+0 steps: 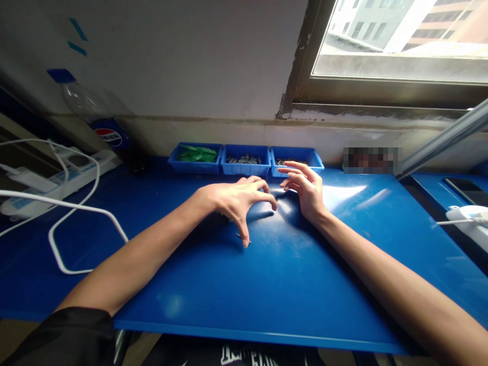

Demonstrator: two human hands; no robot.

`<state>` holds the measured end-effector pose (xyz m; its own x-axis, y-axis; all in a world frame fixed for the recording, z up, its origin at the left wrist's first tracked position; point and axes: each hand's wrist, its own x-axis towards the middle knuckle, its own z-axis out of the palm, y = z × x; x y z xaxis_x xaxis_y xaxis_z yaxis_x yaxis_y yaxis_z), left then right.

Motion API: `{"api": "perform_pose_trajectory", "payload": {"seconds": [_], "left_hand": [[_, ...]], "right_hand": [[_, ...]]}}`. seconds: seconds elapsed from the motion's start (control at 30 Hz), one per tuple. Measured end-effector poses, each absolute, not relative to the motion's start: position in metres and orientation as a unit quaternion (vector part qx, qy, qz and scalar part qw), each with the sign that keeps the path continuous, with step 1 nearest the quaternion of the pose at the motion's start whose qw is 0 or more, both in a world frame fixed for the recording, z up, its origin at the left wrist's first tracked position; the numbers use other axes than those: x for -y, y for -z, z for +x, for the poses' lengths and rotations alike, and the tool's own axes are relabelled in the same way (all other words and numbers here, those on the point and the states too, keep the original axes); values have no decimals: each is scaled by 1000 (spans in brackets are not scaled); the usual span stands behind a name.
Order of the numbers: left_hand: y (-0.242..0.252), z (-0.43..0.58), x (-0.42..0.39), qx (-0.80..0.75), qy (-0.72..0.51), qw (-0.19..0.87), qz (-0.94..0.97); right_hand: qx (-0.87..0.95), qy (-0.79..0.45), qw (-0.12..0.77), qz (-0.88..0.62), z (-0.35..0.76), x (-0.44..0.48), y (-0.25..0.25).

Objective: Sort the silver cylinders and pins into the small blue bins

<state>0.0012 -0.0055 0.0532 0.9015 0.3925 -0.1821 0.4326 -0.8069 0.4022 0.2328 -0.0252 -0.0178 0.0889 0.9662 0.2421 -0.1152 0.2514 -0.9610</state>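
My left hand [239,199] is over the blue tabletop [267,284], its thumb and fingers spread wide with nothing gripped. A small thin metal piece [238,235] lies by the thumb tip, partly covered by it. Under the wrist, a few small pieces [230,219] peek out, too hidden to name. To the right, my right hand [308,192] holds nothing and its fingers are loosely bent and apart. Those fingertips are in front of the right blue bin [318,161], which contains small dark metal parts [285,162].
Grey metal pieces [246,159] fill the middle bin [229,168]; green plastic [198,153] is in the left bin [175,163]. A Pepsi bottle [109,133], white cables [57,254] and a power strip [46,188] stand left. A metal post [442,137] slants at right.
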Motion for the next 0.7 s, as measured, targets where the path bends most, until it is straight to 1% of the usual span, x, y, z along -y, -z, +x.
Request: {"api": "perform_pose_trajectory", "payload": {"seconds": [0.1,0.37,0.53,0.7], "left_hand": [[-52,2,8,-228,60,198,951],[-41,-6,-15,-269,12,189,944],[-39,-9,-24,-287,-11,164,944],[-47,-6,-22,-272,-22,191,943]], "right_hand": [[505,-449,608,-416,234,25,19],[520,-436,601,-423,235,22,21],[522,-437,595,-428,235,22,22],[512,-447,600,-422,235,22,21]]}}
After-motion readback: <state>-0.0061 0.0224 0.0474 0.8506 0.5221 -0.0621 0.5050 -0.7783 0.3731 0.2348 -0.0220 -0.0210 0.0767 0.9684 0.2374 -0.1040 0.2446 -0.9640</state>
